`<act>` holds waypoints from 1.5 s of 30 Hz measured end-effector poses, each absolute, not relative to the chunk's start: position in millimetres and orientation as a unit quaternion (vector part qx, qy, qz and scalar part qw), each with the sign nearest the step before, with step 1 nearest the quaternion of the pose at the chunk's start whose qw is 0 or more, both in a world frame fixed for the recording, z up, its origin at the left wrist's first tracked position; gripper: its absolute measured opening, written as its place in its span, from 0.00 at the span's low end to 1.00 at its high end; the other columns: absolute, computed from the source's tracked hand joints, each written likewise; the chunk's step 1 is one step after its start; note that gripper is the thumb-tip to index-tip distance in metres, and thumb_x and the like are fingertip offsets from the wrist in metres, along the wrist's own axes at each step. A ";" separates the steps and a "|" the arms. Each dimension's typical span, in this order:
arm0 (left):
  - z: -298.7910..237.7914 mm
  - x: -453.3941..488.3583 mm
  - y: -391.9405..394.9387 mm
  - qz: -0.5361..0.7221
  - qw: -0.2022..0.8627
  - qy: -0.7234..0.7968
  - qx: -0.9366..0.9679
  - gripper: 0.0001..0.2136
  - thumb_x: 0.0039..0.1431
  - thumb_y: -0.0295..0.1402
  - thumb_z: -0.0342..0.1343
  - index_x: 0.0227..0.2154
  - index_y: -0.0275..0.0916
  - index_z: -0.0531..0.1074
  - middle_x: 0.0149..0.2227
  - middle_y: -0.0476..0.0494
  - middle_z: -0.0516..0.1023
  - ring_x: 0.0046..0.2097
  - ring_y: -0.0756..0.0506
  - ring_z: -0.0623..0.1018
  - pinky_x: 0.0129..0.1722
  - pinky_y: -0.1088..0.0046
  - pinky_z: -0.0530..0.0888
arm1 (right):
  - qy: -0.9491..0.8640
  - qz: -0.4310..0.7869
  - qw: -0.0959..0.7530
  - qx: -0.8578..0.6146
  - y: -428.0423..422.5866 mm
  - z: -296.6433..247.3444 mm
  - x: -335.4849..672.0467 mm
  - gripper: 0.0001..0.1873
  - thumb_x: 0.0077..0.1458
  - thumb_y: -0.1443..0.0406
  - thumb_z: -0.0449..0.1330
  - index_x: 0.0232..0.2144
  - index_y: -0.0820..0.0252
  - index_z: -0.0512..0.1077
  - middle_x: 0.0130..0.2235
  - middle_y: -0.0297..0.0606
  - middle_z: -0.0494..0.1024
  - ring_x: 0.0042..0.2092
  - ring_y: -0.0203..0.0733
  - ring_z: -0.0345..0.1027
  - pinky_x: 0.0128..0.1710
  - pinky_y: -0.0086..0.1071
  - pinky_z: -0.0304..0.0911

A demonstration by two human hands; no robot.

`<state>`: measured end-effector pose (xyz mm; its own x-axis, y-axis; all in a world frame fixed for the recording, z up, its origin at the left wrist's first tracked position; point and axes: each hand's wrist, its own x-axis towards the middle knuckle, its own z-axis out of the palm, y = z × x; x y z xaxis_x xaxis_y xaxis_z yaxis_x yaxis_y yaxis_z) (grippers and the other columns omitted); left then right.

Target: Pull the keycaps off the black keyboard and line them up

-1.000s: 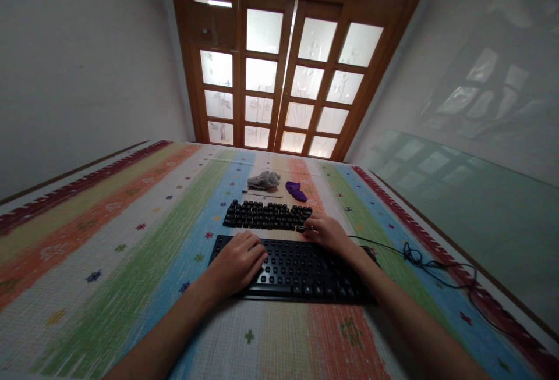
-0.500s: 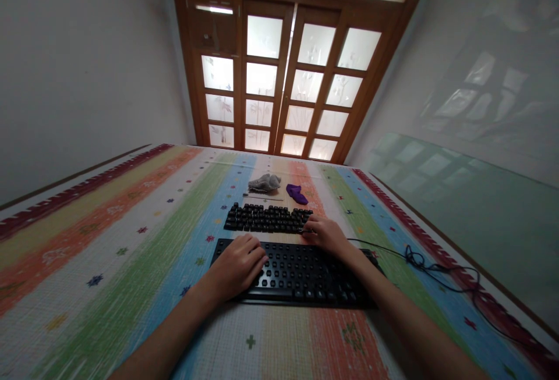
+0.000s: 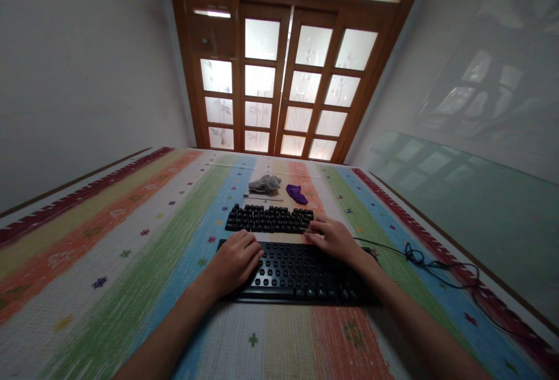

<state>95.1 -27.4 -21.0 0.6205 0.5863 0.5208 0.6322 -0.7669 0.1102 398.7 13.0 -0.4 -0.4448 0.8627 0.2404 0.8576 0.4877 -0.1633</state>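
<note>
We see our left hand (image 3: 236, 260) lying palm down on the left end of the keyboard frame (image 3: 301, 275), a black board with bare switch stems showing in rows. Its fingers (image 3: 253, 244) are loosely curled and close together, resting on the frame's upper left part; it grips nothing that we can make out. Our right hand (image 3: 335, 238) sits at the frame's far edge, toward its right side, fingers (image 3: 315, 230) bent and drawn together, the tips reaching to the right end of the block of loose keycaps (image 3: 269, 219). Whether those tips pinch a single cap or a small tool, we cannot tell; the spot is too small and dark.

The keycaps lie in neat rows just beyond the frame, with a narrow strip of mat between the two. The frame itself rests flat on the striped mat (image 3: 131, 252), directly in front of us. A black cable (image 3: 419, 258) runs off from the frame's right side and coils on the mat. Farther back lie a grey cloth (image 3: 264, 183) and a purple cloth (image 3: 297, 193), near each other but apart, before the wooden door (image 3: 288, 77).
</note>
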 end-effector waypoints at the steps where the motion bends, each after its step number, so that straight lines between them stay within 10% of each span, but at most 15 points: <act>1: -20.7 93.1 -26.5 -0.275 0.045 -0.343 -0.897 0.11 0.69 0.31 0.46 0.33 0.36 0.71 0.36 0.41 0.73 0.39 0.43 0.71 0.42 0.63 0.71 | -0.849 0.022 0.170 -0.501 7.5 1.6 399.2 0.10 0.61 0.62 0.58 0.32 0.60 0.76 0.37 0.42 0.77 0.37 0.43 0.71 0.38 0.33 0.61; 12: -21.5 79.0 -15.2 -0.274 0.025 -0.385 -0.881 0.12 0.69 0.33 0.45 0.34 0.38 0.72 0.38 0.41 0.74 0.41 0.42 0.73 0.44 0.62 0.72 | -0.788 0.351 0.212 -0.459 -67.9 17.7 380.9 0.22 0.69 0.54 0.45 0.43 0.60 0.74 0.37 0.39 0.76 0.38 0.43 0.70 0.42 0.36 0.65; 24: -43.5 31.0 -18.4 -0.288 -0.115 -0.527 -0.791 0.21 0.65 0.48 0.44 0.46 0.37 0.71 0.48 0.36 0.77 0.51 0.38 0.77 0.55 0.55 0.71 | -0.842 0.211 0.215 -0.447 -74.4 10.9 401.3 0.14 0.66 0.61 0.50 0.45 0.60 0.72 0.45 0.46 0.78 0.48 0.47 0.72 0.51 0.41 0.64; 45: -40.0 33.6 -20.8 -0.302 -0.131 -0.544 -0.772 0.21 0.67 0.45 0.39 0.43 0.37 0.73 0.45 0.37 0.80 0.48 0.40 0.78 0.54 0.57 0.72 | -0.758 0.036 0.131 -0.638 -27.2 -10.6 478.0 0.15 0.63 0.61 0.53 0.37 0.61 0.79 0.40 0.46 0.82 0.41 0.47 0.75 0.42 0.34 0.63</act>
<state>33.6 -20.8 -40.0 0.2255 0.9190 0.3233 0.7610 -0.3733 0.5306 478.0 -27.2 -10.6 -0.1519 0.9766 0.1523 0.9577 0.1835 -0.2218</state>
